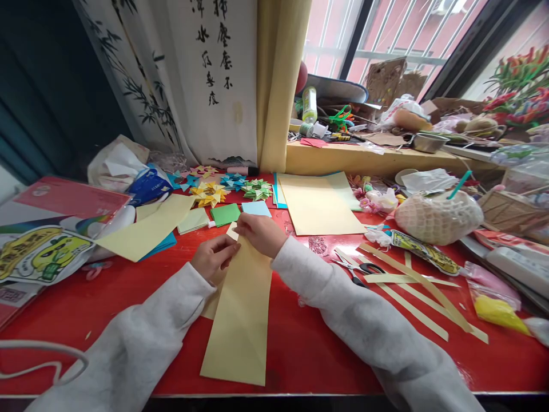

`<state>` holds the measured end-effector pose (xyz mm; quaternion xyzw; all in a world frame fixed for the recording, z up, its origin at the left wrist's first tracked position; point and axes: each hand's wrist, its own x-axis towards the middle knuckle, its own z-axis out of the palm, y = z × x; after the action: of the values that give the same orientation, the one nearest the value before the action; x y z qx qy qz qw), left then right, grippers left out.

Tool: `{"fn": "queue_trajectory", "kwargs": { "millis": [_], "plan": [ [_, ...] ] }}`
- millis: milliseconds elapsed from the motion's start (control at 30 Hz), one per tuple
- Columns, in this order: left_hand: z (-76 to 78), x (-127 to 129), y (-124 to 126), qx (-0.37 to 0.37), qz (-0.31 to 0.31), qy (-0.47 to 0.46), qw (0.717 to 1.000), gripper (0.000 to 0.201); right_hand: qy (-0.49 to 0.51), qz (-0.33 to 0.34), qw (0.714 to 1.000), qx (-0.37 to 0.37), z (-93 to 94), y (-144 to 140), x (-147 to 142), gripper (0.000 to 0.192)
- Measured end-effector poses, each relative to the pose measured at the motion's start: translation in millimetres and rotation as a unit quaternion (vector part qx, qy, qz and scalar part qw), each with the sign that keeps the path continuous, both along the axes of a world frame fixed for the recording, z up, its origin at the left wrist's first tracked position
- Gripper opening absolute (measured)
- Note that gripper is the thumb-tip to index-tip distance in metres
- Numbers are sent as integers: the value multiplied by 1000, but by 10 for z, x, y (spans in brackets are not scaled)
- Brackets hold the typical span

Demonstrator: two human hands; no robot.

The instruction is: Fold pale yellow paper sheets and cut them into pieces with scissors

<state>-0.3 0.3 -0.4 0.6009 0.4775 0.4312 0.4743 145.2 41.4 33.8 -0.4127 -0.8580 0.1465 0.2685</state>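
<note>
A long pale yellow sheet of paper (240, 326) lies lengthwise before me on the red table, its far end folded or lifted at the fingers. My right hand (260, 233) is closed on that far end, with a small pale flap showing beside the fingertips. At the sheet's left edge, my left hand (214, 256) pinches the paper between thumb and fingers. Part of another layer of the same colour shows under the left wrist. Just beyond my hands are a stack of green paper squares (225, 214) and a light blue paper square (256, 209).
Scissors (358, 268) lie right of my right forearm beside several cut paper strips (412, 312). Folded paper stars (210, 194) sit at the back. Large yellow sheets (321, 203) lie behind right, another (146, 226) at left. A white cable (43, 346) loops at front left.
</note>
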Motion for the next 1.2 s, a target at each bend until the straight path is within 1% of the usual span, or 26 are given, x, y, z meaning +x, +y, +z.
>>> {"fn": "queue_trajectory", "kwargs": {
  "millis": [167,267,467,567,667,833,1033,1200],
  "plan": [
    [25,0,-15,5,-20,14,1000,18,0,-22,1000,18,17,69,63,12],
    [34,-2,-27,4,-32,14,999,18,0,-36,999,35,62,110,130,13],
    [92,64,-101,-24,-64,38,997,19,16,-96,993,67,241,208,383,16],
    [91,93,-124,-26,-88,50,995,20,34,-117,989,78,331,246,520,16],
    [77,99,-125,-20,-103,60,993,19,47,-129,987,88,406,260,616,16],
    [79,92,-118,-18,-109,74,991,20,64,-137,983,107,513,240,705,16],
    [80,86,-129,16,-114,82,990,19,100,-157,971,149,649,208,839,15],
    [49,61,-139,55,-125,128,982,18,122,-185,955,197,783,160,970,13]
  ]
}}
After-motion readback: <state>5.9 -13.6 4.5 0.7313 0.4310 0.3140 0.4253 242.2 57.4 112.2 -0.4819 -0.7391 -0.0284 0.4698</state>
